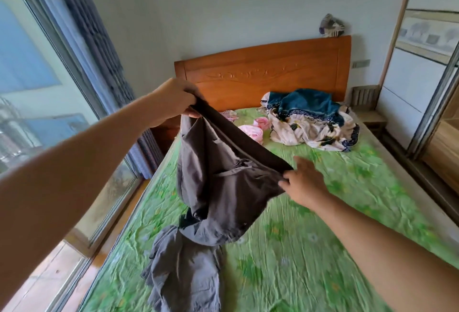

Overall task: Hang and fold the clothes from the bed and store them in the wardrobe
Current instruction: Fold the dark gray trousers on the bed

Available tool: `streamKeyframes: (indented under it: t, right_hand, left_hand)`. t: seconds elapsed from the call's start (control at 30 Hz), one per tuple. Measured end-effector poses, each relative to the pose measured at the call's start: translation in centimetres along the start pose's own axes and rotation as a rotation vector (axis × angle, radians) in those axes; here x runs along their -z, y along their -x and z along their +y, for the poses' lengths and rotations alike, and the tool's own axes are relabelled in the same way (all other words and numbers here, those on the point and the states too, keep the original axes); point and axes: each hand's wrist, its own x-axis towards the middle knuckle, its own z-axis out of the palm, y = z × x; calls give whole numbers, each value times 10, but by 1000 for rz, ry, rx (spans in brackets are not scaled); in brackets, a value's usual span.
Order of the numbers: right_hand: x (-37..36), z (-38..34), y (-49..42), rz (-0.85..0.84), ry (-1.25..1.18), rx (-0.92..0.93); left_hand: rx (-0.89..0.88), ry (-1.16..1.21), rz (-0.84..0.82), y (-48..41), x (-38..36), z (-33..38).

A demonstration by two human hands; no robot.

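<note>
Grey trousers (218,187): one pair, thin creased cloth, with a darker band along the waist and a drawstring or loop showing just under it. They are held up over the near left part of the bed (310,249).

Left hand (173,99), fingers curled, clenches one end of the waistband, raised toward 10 o'clock. Right hand (304,182) pinches the other end between thumb and fingertips, lower, toward 4 o'clock. The waist is stretched taut between them, slanting from 10 down to 4.

Long axis: waist up, legs down. The legs drop toward 6–7 o'clock, and their lower part lies crumpled on the green flowered sheet by the bed's left edge.

Counts:
- hands: two, both bare-armed, both on the trousers
- trousers: one pair
- heap of clothes at 1 o'clock, near the wooden headboard (260,73) and well apart from the trousers – one teal garment (305,103) on top of one cream flower-print garment (310,130)
- pink garments (253,130): two bunched pieces just left of the heap; a smaller pale scrap beyond them, too blurred to name

Wardrobe (422,88) with sliding doors stands at 3 o'clock, beside the bed. Window (37,88) and grey-blue curtain (99,38) are at 9–10 o'clock. One striped object (331,26) sits on the headboard's top edge.
</note>
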Motion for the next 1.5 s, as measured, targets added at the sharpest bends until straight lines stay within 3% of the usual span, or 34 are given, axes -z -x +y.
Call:
streamKeyframes:
  t: [0.07,0.1,0.2,0.3,0.43,0.67,0.97,1.23,1.5]
  right_hand:
    - [4,12,-2,-232,-70,84]
    - [3,14,0,-249,-148,101]
    - [5,22,8,-151,-333,34]
    - [30,43,4,-18,-372,-15]
    - [88,77,-8,87,-443,-55]
    - [197,109,-18,297,-537,-86]
    - [250,120,-10,456,-847,-101]
    - [269,125,-11,418,-948,-79]
    - [288,115,-14,429,-946,-59]
  left_hand:
    - [-8,84,-24,2,-1,5]
    - [-17,136,-52,3,-1,7]
    - [-95,187,-189,7,-1,8]
    - [-246,-59,-269,12,7,1]
    - [-394,-462,-138,14,3,-9]
    - [-563,-660,-4,4,5,3]
    - [-723,-625,56,-2,18,25]
    - [-712,-655,152,3,28,25]
    - [-599,-596,9,-7,42,27]
